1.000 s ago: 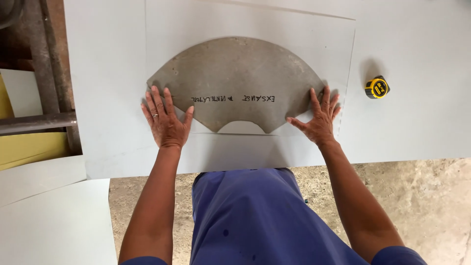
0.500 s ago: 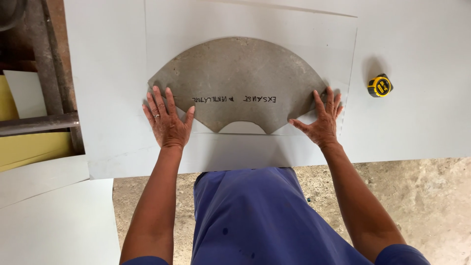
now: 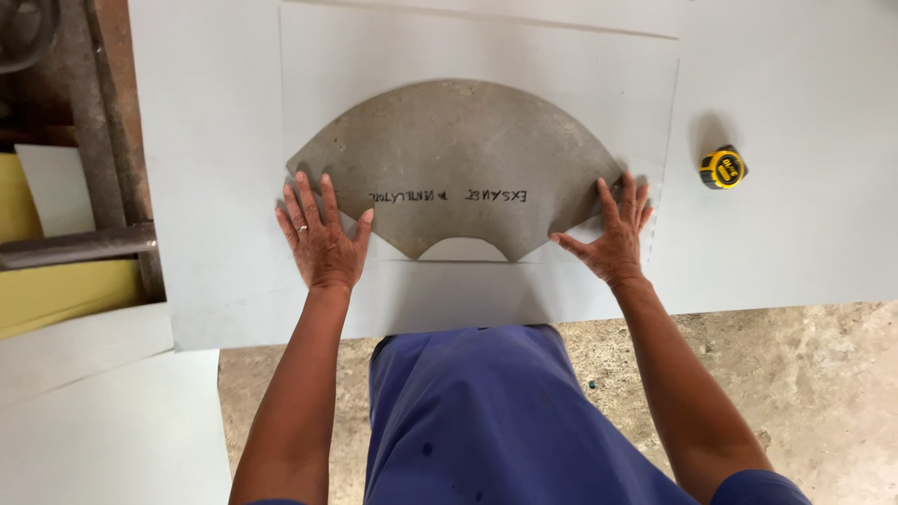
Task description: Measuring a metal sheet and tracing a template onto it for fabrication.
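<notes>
A grey fan-shaped template (image 3: 458,150) with handwriting on it lies flat on a pale grey sheet (image 3: 486,47), which rests on a larger grey sheet (image 3: 795,252). My left hand (image 3: 320,236) presses flat on the template's lower left corner, fingers spread, a ring on one finger. My right hand (image 3: 613,234) lies flat on the lower right corner, fingers spread. Neither hand grips anything.
A yellow and black tape measure (image 3: 722,168) sits on the large sheet to the right. Rusty metal bars (image 3: 89,140) and yellow boards (image 3: 56,290) stand at the left. More pale sheets (image 3: 103,421) lie at lower left. Concrete floor (image 3: 823,393) shows below the sheet's edge.
Both hands stay flat on the template's corners; the view has shifted slightly, nothing else has moved.
</notes>
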